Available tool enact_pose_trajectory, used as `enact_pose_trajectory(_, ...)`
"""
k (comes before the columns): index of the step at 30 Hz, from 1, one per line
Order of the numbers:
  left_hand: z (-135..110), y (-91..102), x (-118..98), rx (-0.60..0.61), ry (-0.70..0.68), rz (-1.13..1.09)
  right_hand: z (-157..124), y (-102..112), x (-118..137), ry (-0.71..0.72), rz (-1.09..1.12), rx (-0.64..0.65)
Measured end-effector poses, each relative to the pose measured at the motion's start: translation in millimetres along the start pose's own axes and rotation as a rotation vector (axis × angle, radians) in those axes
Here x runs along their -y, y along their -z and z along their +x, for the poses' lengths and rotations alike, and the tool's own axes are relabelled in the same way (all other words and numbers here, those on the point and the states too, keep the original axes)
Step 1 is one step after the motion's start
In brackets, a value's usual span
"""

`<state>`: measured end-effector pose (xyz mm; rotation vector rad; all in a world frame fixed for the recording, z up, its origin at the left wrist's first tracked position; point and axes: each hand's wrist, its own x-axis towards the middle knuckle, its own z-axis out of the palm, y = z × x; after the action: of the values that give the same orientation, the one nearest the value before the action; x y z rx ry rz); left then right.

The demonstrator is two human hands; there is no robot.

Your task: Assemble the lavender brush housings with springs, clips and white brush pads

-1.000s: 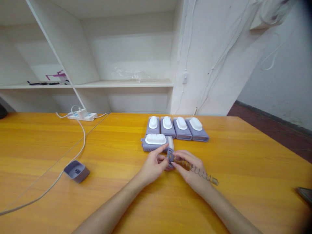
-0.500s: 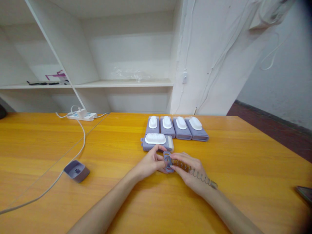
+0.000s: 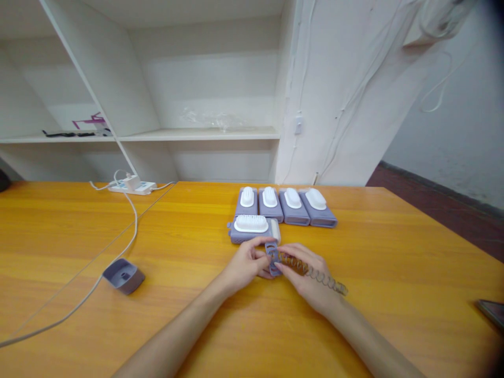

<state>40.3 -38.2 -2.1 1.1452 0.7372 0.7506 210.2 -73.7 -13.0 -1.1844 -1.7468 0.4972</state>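
My left hand pinches a small purple-grey plastic plate with slots. Against that plate, my right hand has its fingers closed around the near end of a long metal coil spring. The spring's free end sticks out over the right wrist. Just beyond my fingers lies a purple-grey case with a white bristle brush on top. A purple-grey hollow cap sits alone on the table to the left.
Several similar cases with white tops stand in a row behind. A white power strip and its grey cable lie on the left of the wooden table. A dark flat object is at the right edge.
The plate has turned slightly in my fingers, showing more of its slotted side. The spring's free end has risen a little.
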Motion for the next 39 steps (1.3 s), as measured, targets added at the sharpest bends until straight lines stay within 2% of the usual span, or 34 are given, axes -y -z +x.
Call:
enact_pose_trajectory(6, 0, -0.5, 0, -0.049, 0.023, -0.014, 2, 1, 4, -0.055, -0.02, 0.019)
enact_pose_trajectory(13, -1, -2.9, 0, -0.017, 0.002, -0.034, 2, 2, 3, -0.065, -0.07, 0.021)
enact_pose_trajectory(19, 0, -5.5, 4, -0.053, -0.02, -0.031, 2, 0, 3, -0.034, -0.076, -0.01)
enact_pose_trajectory(26, 0, -7.0, 4, -0.043, -0.021, -0.064, 3, -1, 5, -0.069, -0.055, -0.008)
enact_pose_trajectory(35, 2, -11.4, 6, -0.091, -0.038, -0.037, 3, -6, 4, -0.103, -0.052, -0.022)
enact_pose_trajectory(39, 2, -10.9, 5, -0.064, -0.037, -0.063, 3, -8, 3, -0.122, -0.033, -0.028)
